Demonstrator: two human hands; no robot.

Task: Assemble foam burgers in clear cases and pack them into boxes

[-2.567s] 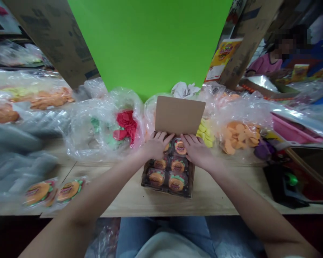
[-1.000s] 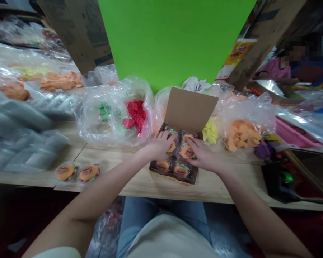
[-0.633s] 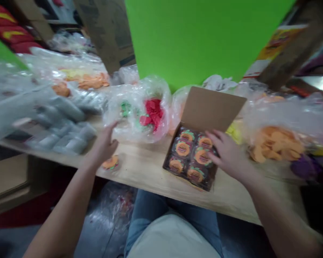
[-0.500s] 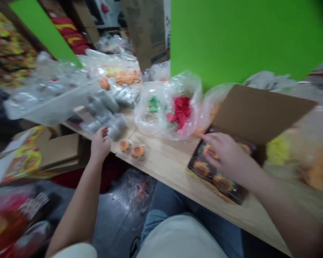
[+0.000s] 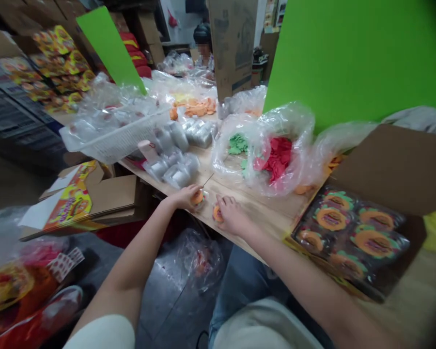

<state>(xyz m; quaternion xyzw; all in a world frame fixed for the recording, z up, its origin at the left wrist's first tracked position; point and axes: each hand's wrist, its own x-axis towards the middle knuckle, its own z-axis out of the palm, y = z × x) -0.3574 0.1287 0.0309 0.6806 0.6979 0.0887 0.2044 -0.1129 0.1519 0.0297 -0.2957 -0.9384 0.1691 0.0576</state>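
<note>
Pinching round orange packet [image 5: 198,197] with left hand [image 5: 181,197] | curling right hand [image 5: 234,216] fingers onto second packet [image 5: 218,214], grip unclear | both near table [image 5: 261,206] edge | open box [image 5: 349,242] right along table | white basket [image 5: 116,138] left along table

The 2 bare hands sit close together just above the near edge of the wooden table [image 5: 247,206], both low and reaching forward. The left hand [image 5: 183,197] lies further along that edge, palm down, its fingers [image 5: 193,193] curled inward and bunched. The right hand [image 5: 234,216] sits just beside it, knuckles up, with its fingers [image 5: 223,202] bent down towards the wood. The left forearm [image 5: 131,276] slants up from a white sleeve [image 5: 101,334], and the right forearm [image 5: 294,276] runs long and bare from the lower right. Neither wrist is sharply bent. Whether either hand is gripping cannot be told.
</note>
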